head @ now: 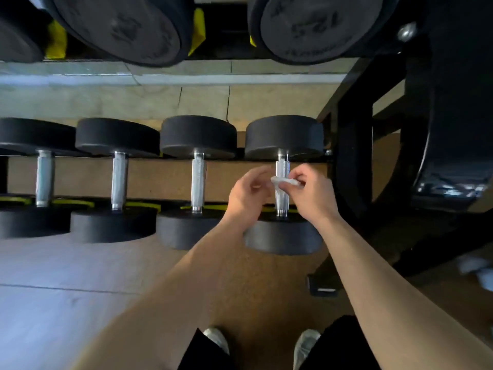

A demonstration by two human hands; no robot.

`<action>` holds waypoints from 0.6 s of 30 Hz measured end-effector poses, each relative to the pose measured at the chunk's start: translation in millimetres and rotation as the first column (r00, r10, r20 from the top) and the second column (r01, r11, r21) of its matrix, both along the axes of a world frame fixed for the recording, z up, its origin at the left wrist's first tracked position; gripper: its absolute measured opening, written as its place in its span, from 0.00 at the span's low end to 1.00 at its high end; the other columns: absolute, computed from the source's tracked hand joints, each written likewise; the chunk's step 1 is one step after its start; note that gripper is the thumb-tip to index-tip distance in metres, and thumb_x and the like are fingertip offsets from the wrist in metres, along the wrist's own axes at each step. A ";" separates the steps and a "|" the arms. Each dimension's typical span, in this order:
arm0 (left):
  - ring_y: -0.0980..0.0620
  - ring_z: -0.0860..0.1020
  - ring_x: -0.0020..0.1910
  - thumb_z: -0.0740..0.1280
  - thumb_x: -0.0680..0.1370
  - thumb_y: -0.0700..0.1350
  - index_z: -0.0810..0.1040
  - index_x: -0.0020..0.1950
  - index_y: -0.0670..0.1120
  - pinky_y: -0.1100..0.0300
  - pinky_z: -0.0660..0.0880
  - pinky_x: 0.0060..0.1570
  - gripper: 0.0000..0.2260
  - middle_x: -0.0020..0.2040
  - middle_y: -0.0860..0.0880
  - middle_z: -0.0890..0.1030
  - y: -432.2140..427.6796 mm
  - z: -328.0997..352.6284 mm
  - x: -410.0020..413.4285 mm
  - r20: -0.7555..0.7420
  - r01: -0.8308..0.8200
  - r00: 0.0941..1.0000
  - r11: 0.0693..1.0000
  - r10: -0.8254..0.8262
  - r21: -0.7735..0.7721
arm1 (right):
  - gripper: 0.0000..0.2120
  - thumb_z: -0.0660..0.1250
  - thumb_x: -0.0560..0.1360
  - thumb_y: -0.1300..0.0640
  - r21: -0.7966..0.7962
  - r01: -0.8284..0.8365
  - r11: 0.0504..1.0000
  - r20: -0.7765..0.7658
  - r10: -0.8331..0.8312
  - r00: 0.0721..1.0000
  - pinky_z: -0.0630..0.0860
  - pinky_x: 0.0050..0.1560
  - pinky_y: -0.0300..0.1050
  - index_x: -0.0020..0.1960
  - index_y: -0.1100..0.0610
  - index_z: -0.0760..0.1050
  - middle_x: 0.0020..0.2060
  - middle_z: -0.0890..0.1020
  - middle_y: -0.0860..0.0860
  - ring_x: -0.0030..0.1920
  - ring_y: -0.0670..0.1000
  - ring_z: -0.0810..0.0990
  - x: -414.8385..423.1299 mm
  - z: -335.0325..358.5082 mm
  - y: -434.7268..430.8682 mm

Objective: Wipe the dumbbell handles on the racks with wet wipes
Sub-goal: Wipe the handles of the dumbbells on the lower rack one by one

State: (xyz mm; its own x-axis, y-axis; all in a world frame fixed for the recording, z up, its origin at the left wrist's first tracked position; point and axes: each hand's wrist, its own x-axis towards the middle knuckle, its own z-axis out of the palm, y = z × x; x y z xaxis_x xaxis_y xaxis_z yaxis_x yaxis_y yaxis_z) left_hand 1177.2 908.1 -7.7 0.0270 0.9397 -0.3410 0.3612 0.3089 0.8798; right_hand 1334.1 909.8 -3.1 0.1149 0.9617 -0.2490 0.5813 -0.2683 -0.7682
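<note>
Several black dumbbells with knurled silver handles lie side by side on the lower rack. The rightmost dumbbell's handle [281, 166] runs away from me between its two black heads. My right hand [312, 193] pinches a small white wet wipe [286, 182] just in front of that handle, at its middle. My left hand [246, 194] hovers to the left of the handle, its fingers curled toward the wipe; blur hides whether they touch it. The neighbouring handle [198, 180] stands bare to the left.
The black rack upright [353, 145] rises just right of my hands. Larger dumbbell heads [125, 25] hang on the upper tier. White crumpled wipes [477, 268] lie on the floor at far right. My shoes [217, 340] stand on the brown floor below.
</note>
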 end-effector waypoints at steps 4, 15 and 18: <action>0.56 0.82 0.51 0.69 0.80 0.41 0.80 0.57 0.56 0.59 0.82 0.49 0.11 0.51 0.56 0.82 12.9 -29.5 1.5 0.024 0.029 0.999 0.993 -0.032 0.111 | 0.09 0.73 0.76 0.54 0.163 0.032 0.986 -0.045 -0.025 0.999 0.70 0.41 0.24 0.56 0.52 0.80 0.48 0.83 0.44 0.46 0.39 0.79 -0.5 -39.3 3.4; 0.58 0.77 0.46 0.74 0.75 0.47 0.83 0.49 0.53 0.64 0.72 0.44 0.04 0.47 0.55 0.80 31.3 -70.1 19.0 -0.216 -0.077 0.966 0.957 0.141 0.278 | 0.08 0.70 0.76 0.63 0.359 0.102 0.928 0.091 -0.144 0.985 0.74 0.43 0.33 0.51 0.52 0.82 0.43 0.84 0.45 0.45 0.45 0.81 1.7 -61.3 8.6; 0.56 0.76 0.47 0.74 0.76 0.49 0.85 0.52 0.53 0.63 0.70 0.43 0.06 0.49 0.53 0.78 29.4 -71.7 20.7 -0.352 -0.006 0.929 0.954 0.117 0.300 | 0.12 0.67 0.77 0.65 0.350 0.009 0.937 0.177 -0.076 0.981 0.78 0.51 0.42 0.57 0.54 0.83 0.50 0.85 0.50 0.51 0.49 0.82 -0.6 -62.7 10.2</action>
State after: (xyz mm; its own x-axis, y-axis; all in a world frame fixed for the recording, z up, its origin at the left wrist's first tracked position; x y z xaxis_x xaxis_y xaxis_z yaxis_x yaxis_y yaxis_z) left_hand 1197.9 937.5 -79.4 -0.1071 0.9938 -0.0295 0.6599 0.0933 0.7455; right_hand 1333.5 920.0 -65.9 0.1697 0.9772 0.1274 0.7158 -0.0333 -0.6975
